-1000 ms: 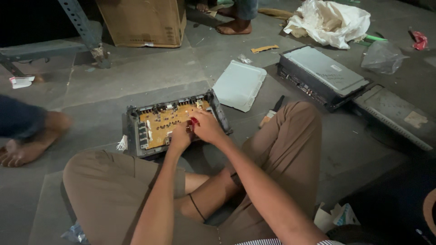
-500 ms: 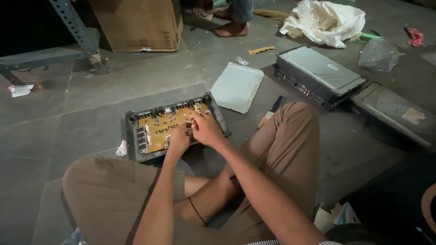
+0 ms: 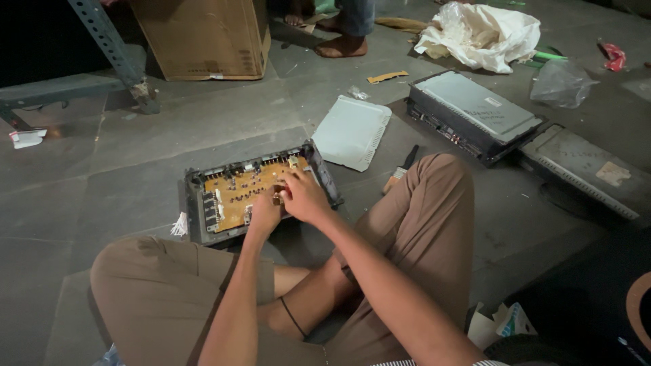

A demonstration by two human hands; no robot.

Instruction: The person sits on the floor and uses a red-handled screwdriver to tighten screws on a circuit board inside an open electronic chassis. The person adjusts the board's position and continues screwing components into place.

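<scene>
Bare foot at left edge gone since a second ago; hands unmoved. Opened amplifier chassis [image 3: 261, 193] on floor before crossed legs. Left hand [image 3: 264, 212] curled, fingertips on circuit board [image 3: 237, 195]. Right hand [image 3: 303, 196] half-closed, pinching small component; detached cover [image 3: 351, 131] beyond.

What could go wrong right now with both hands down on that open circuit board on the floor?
Both the left hand and the right hand press on the bare circuit board; components might bend or snag fingers. The open chassis sits loose on the floor and may slide. The removed cover and the brush lie beside the right knee and could get knocked.
</scene>
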